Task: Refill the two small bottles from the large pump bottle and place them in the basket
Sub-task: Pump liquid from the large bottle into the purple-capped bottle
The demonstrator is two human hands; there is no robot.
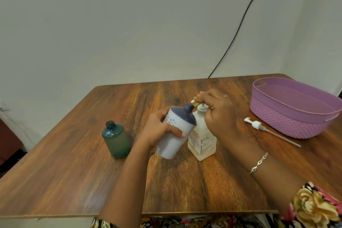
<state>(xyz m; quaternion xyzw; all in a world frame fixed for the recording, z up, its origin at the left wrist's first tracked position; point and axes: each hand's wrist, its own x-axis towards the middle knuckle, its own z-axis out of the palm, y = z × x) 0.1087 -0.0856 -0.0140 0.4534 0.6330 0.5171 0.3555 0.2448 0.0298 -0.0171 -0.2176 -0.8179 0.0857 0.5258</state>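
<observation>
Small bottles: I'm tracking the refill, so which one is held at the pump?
The white bottle with the dark blue top, tilted in the left hand, neck by the pump spout. The green bottle stands alone, upright, on the table.

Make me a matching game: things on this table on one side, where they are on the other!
1. green plastic bottle
2. white bottle with dark blue top
3. pale yellow pump bottle
4. loose white pump with long tube

A. lying beside the purple woven basket
B. tilted in the left hand
C. standing open, alone, left on the wooden table
D. under the right hand pressing its top

Pairs: 1-C, 2-B, 3-D, 4-A
</observation>
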